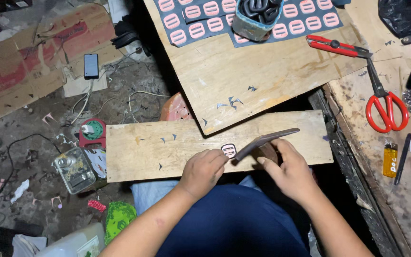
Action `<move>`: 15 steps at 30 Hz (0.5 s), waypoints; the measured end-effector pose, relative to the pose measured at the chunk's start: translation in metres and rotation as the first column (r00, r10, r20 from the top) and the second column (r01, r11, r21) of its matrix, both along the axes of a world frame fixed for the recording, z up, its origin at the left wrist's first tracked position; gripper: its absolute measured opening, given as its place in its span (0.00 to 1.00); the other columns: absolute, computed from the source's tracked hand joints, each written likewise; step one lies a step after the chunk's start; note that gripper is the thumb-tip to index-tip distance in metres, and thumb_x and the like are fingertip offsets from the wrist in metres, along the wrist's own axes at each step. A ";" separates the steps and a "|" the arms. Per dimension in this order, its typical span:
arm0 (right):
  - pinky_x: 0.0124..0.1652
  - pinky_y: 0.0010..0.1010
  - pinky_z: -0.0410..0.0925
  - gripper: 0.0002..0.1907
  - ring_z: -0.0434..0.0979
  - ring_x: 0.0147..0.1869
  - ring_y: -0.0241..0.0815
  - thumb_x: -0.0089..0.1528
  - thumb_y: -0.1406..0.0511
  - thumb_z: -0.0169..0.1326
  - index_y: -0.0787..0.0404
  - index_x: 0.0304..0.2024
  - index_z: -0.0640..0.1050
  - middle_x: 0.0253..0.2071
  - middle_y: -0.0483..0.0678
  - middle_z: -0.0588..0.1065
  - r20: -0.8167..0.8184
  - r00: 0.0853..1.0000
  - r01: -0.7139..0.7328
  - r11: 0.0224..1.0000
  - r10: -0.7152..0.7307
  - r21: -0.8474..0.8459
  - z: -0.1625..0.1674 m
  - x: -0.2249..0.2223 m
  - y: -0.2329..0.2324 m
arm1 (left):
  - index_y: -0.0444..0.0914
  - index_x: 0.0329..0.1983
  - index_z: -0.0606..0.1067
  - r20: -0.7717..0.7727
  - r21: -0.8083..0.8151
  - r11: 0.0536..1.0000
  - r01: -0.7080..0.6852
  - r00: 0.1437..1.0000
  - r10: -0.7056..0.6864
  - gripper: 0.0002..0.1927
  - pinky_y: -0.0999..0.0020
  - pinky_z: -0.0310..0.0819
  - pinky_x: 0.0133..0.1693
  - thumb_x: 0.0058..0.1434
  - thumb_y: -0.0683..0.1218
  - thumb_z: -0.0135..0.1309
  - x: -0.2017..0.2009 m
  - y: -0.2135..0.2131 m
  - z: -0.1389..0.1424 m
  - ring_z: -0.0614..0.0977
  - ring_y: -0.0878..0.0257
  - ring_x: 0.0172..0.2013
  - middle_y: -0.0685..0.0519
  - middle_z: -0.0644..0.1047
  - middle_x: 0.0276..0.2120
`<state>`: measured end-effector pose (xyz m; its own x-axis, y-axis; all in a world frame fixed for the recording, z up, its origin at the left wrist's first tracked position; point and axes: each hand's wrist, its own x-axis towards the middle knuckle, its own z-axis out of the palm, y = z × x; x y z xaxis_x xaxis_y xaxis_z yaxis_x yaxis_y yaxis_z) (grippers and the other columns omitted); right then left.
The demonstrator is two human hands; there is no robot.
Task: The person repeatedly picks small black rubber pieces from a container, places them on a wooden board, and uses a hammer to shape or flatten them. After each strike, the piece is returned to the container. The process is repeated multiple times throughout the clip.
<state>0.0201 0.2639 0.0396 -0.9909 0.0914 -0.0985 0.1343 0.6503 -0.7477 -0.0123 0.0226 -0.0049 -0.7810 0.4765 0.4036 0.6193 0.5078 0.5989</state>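
Pink buckle piece (228, 150) is lying on the wooden plank (134, 152) across the lap | left hand (203, 171) is pinching it from 7 o'clock | right hand (288, 171) is gripping a dark curved blade (265, 141), tip touching the piece | red scissors (386, 107) are resting on the bench (357, 95) at 2 o'clock.

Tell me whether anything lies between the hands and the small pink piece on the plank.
Nothing visible does. The left hand touches the pink piece on the plank, and the right hand holds the dark blade right against it.
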 end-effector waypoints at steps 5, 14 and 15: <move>0.46 0.35 0.73 0.19 0.82 0.51 0.53 0.63 0.66 0.58 0.58 0.57 0.78 0.52 0.55 0.79 -0.275 0.950 -0.119 0.987 0.144 0.106 -0.017 0.001 -0.013 | 0.36 0.39 0.77 0.039 0.026 0.994 -0.106 0.994 0.105 0.10 0.56 0.74 0.44 0.54 0.40 0.61 -0.001 0.001 -0.004 0.79 0.50 0.41 0.50 0.77 0.40; 0.33 0.43 0.70 0.27 0.77 0.35 0.56 0.58 0.68 0.58 0.57 0.61 0.75 0.33 0.52 0.74 -0.189 0.915 -0.310 0.922 0.356 0.232 -0.006 0.004 -0.032 | 0.36 0.38 0.78 0.207 0.015 0.990 -0.137 0.969 0.131 0.09 0.56 0.73 0.45 0.53 0.40 0.61 -0.008 0.003 0.001 0.78 0.50 0.43 0.49 0.76 0.38; 0.34 0.43 0.70 0.27 0.77 0.35 0.56 0.58 0.67 0.59 0.57 0.61 0.74 0.33 0.52 0.74 -0.173 0.910 -0.330 0.910 0.377 0.249 -0.003 0.004 -0.031 | 0.36 0.38 0.78 0.211 0.014 0.990 -0.139 0.968 0.133 0.09 0.56 0.73 0.45 0.53 0.40 0.61 -0.007 0.003 0.002 0.78 0.49 0.43 0.49 0.75 0.38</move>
<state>0.0245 0.2329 0.0363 -0.9565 -0.2740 0.1004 -0.2807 0.7696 -0.5735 -0.0197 0.0260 -0.0033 -0.9063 0.3507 0.2360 0.4048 0.5595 0.7233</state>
